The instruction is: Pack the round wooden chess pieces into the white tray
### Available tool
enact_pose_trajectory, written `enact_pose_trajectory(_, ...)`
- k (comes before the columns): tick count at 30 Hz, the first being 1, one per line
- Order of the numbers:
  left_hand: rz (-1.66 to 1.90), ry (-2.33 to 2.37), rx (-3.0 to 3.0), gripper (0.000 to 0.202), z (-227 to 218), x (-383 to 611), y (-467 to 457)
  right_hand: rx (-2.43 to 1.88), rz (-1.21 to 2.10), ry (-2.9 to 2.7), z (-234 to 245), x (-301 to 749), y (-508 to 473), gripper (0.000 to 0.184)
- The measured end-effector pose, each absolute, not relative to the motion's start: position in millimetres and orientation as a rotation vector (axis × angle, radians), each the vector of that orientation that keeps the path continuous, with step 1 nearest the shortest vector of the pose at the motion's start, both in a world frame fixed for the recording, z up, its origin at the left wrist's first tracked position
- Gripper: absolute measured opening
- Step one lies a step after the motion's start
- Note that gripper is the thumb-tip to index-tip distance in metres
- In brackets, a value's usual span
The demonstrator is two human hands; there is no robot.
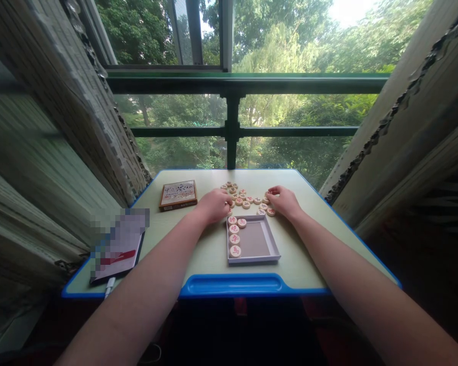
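Observation:
Several round wooden chess pieces (241, 197) with red and dark characters lie scattered on the pale table (316, 244). A shallow grey box tray (266, 239) sits in front of them, with several pieces (234, 239) lined up along its left side. My left hand (215, 204) rests curled at the left edge of the scattered pieces, just behind the tray's far left corner; what its fingers hold is hidden. My right hand (284, 200) is curled at the right side of the pile, fingertips pinched on a piece.
A brown box lid (178, 194) with printed characters lies at the back left. A phone (118, 249) with a cable lies near the front left corner. A blue groove (232, 284) runs along the near edge. Bamboo blinds flank both sides; a green railing stands behind.

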State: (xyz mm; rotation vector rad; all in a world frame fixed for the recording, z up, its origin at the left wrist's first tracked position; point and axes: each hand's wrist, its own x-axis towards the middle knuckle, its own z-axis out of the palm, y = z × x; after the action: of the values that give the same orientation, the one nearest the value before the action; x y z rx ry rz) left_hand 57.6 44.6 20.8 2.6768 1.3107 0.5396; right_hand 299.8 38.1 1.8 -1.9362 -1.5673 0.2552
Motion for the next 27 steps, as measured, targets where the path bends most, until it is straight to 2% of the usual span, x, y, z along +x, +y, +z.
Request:
enact_pose_trajectory(5,0.532,1.314,2.673,0.028,21.5,57.8,44.2,-1.867,0.306,-1.474,3.6,301.1,37.3,0.021)
enact_pose_trajectory(9,0.530,1.308,2.674,0.028,21.1,57.7,44.7,-1.693,0.377,-1.437,14.6,291.9,28.0,0.024)
enact_pose_trajectory(15,0.535,1.302,2.687,0.027,21.2,58.2,45.1,-1.375,0.679,-1.902,34.3,262.3,-2.8,0.024)
enact_pose_trajectory(19,0.533,1.315,2.687,0.026,21.1,58.5,45.0,-1.298,0.628,-2.166,33.4,254.3,-11.2,0.016)
enact_pose_trajectory(27,0.534,1.309,2.686,0.026,20.8,58.2,45.6,-1.279,0.469,-2.248,25.5,254.2,-6.9,0.015)
